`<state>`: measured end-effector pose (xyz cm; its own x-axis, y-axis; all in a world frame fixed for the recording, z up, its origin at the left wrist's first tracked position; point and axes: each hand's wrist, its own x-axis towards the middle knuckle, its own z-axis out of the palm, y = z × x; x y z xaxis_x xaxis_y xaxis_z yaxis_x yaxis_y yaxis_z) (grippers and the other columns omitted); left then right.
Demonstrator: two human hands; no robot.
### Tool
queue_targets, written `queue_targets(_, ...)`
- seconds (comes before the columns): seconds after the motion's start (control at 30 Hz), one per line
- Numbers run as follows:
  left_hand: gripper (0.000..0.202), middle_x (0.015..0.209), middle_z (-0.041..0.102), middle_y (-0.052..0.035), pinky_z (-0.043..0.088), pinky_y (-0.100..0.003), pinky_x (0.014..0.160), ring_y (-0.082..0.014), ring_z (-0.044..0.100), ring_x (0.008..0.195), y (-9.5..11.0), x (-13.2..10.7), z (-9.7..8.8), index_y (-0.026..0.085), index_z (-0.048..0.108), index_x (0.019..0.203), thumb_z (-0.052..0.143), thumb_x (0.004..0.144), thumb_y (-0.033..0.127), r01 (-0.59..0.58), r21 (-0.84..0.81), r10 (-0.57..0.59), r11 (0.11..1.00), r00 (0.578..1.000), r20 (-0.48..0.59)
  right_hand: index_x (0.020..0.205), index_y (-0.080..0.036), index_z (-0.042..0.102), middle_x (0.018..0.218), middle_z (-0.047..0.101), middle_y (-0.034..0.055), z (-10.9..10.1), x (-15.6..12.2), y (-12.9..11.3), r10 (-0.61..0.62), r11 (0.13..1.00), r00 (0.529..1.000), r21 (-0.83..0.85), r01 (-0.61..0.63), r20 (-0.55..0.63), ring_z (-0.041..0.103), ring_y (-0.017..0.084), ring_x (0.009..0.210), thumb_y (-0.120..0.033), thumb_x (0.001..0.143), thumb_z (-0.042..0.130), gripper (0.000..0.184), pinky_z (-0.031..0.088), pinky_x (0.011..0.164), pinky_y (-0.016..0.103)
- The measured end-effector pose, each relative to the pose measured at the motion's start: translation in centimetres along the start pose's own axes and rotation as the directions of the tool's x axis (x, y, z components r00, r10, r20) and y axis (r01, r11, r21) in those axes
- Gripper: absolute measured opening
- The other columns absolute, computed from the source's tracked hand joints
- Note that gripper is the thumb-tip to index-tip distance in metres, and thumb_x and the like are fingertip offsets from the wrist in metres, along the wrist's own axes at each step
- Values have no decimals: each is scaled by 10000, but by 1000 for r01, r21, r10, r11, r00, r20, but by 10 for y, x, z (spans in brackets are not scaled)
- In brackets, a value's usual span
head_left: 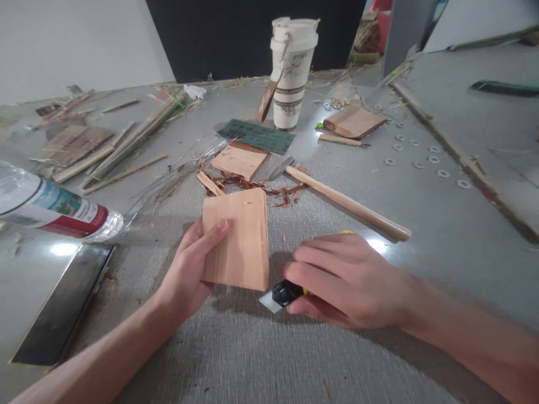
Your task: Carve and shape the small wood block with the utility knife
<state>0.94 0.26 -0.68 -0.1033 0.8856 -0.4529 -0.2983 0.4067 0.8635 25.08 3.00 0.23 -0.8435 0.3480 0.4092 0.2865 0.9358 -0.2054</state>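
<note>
My left hand (196,255) is closed on the left side of a square wooden block (238,244), thumb lying across its broad face. Layered, rough wood shows along the block's right edge. My right hand (332,280) grips a utility knife (288,292) with a black tip and some yellow on its body; most of the handle is hidden by the fingers. Its bare blade points left, near the block's lower right corner and seemingly apart from it. Just beyond the block lie a smaller wood piece (240,161) and dark bark shavings (240,182).
A wooden-handled tool (345,202) with a metal blade lies right of centre. Behind stand a white lidded cup (292,78) and green sandpaper (256,136). Several washers (418,165) are scattered at right. A plastic bottle (63,205) and black phone-like slab (63,306) lie at left.
</note>
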Motion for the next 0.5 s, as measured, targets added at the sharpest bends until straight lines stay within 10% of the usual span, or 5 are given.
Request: queue_targets(0.5, 563, 1020, 735, -61, 537, -223, 538, -203, 706, 758, 0, 0, 1, 231, 609, 1230, 789, 770, 502, 8, 24, -8, 1000, 1000, -11, 869, -173, 619, 729, 549, 5, 2, 1, 1, 13, 1000, 1000, 14, -13, -20, 468, 138, 628, -475, 1066, 395, 424, 320, 567, 299)
